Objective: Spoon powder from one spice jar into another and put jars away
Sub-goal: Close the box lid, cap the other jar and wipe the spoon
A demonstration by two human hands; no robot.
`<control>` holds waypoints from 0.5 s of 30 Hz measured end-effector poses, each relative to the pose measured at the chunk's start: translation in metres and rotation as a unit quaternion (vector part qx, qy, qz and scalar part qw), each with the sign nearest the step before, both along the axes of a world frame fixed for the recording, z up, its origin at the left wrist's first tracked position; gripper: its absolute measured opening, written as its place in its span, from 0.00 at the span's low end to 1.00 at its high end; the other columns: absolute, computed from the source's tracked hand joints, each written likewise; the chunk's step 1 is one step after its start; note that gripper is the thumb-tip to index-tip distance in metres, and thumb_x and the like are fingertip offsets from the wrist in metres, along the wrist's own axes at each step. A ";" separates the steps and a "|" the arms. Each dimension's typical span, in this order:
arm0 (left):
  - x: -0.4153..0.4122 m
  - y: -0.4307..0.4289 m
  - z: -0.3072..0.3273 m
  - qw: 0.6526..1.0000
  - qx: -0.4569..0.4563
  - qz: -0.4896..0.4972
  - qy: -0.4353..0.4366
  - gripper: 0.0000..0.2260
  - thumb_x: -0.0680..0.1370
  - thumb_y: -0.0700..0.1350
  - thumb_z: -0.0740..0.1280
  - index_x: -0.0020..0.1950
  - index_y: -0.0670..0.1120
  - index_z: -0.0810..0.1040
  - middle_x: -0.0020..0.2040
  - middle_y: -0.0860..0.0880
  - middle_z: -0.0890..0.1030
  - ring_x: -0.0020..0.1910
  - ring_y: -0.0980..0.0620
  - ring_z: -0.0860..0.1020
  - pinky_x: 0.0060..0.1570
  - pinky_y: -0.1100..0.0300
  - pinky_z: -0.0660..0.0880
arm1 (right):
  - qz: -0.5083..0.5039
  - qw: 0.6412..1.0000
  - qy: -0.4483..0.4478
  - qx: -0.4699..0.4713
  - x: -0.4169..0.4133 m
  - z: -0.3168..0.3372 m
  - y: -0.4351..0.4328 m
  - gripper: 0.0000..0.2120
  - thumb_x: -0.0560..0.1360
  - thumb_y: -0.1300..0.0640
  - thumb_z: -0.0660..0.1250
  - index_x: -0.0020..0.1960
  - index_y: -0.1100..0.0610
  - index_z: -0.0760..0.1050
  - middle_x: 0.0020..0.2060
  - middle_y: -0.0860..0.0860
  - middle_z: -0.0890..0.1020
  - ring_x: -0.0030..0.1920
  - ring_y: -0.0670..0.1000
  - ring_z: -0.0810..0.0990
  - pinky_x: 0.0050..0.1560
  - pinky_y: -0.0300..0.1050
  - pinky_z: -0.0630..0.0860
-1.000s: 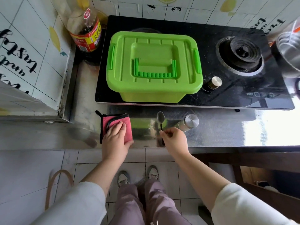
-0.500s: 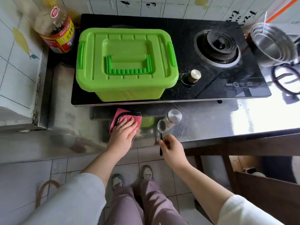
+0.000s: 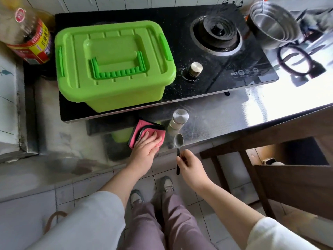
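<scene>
Here's the spice jar [image 3: 177, 121], upright with its steel cap on, near the front edge of the bench [image 3: 234, 120] and just in front of the hob [image 3: 207, 87]. Right beside it, toward the person, is the spoon [image 3: 178, 143]. Its bowl hangs at the bench's front edge, possibly resting on it, hard to say from up here. The right hand [image 3: 191, 166] pinches the spoon's black handle between thumb and fingers, out past the edge. To the jar's left, the left hand [image 3: 146, 152] lies flat with straight fingers, pressing on a pink cloth [image 3: 137, 130] at the front edge.

Behind them, a green lidded box [image 3: 111, 65] sits on the hob's left half, handle folded down. The burner [image 3: 219, 35] and brass knob [image 3: 195, 68] are to its right. A labelled bottle [image 3: 28, 38] stands in the back left corner, and nested steel bowls [image 3: 270, 27] are at the back right.
</scene>
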State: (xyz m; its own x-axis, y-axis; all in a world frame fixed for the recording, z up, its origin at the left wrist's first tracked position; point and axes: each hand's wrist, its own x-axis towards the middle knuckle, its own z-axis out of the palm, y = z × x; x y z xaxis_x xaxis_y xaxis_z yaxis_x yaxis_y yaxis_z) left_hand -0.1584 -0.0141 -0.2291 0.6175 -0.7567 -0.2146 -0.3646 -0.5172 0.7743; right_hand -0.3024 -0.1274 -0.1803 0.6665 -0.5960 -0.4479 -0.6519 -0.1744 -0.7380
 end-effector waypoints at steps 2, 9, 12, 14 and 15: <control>-0.005 -0.003 -0.001 1.000 0.004 -0.011 -0.002 0.16 0.82 0.45 0.59 0.71 0.50 0.71 0.75 0.51 0.64 0.78 0.50 0.53 0.75 0.57 0.44 | -0.004 1.000 -0.006 0.001 -0.006 0.000 0.003 0.09 0.78 0.58 0.62 0.42 0.61 0.67 0.31 0.47 0.71 0.33 0.45 0.66 0.37 0.39 0.66; -0.028 -0.006 -0.008 0.998 0.006 0.002 -0.055 0.16 0.80 0.46 0.65 0.67 0.50 0.75 0.73 0.54 0.65 0.76 0.54 0.54 0.75 0.59 0.46 | 0.014 1.000 -0.014 0.012 -0.014 -0.004 -0.005 0.10 0.78 0.59 0.61 0.40 0.60 0.66 0.28 0.46 0.69 0.29 0.41 0.66 0.36 0.39 0.65; -0.039 -0.009 -0.005 0.997 0.021 0.026 -0.068 0.17 0.79 0.49 0.65 0.69 0.51 0.74 0.73 0.58 0.62 0.76 0.56 0.52 0.74 0.59 0.46 | 0.049 0.998 -0.006 0.025 -0.014 -0.006 -0.018 0.13 0.79 0.58 0.61 0.37 0.55 0.62 0.29 0.46 0.68 0.29 0.42 0.65 0.35 0.38 0.64; -0.047 -0.009 -0.004 0.995 0.033 0.028 -0.088 0.22 0.77 0.46 0.69 0.71 0.52 0.71 0.74 0.57 0.62 0.76 0.55 0.54 0.74 0.59 0.47 | 0.059 0.998 -0.003 0.026 -0.013 -0.005 -0.027 0.14 0.79 0.58 0.61 0.36 0.53 0.61 0.29 0.45 0.68 0.29 0.42 0.65 0.34 0.37 0.64; -0.050 -0.008 -0.005 0.993 0.043 0.027 -0.103 0.27 0.75 0.43 0.71 0.72 0.52 0.69 0.74 0.56 0.64 0.76 0.53 0.56 0.75 0.58 0.48 | 0.061 0.998 -0.004 0.026 -0.014 -0.004 -0.031 0.14 0.79 0.59 0.61 0.36 0.53 0.62 0.28 0.45 0.68 0.28 0.41 0.66 0.34 0.37 0.64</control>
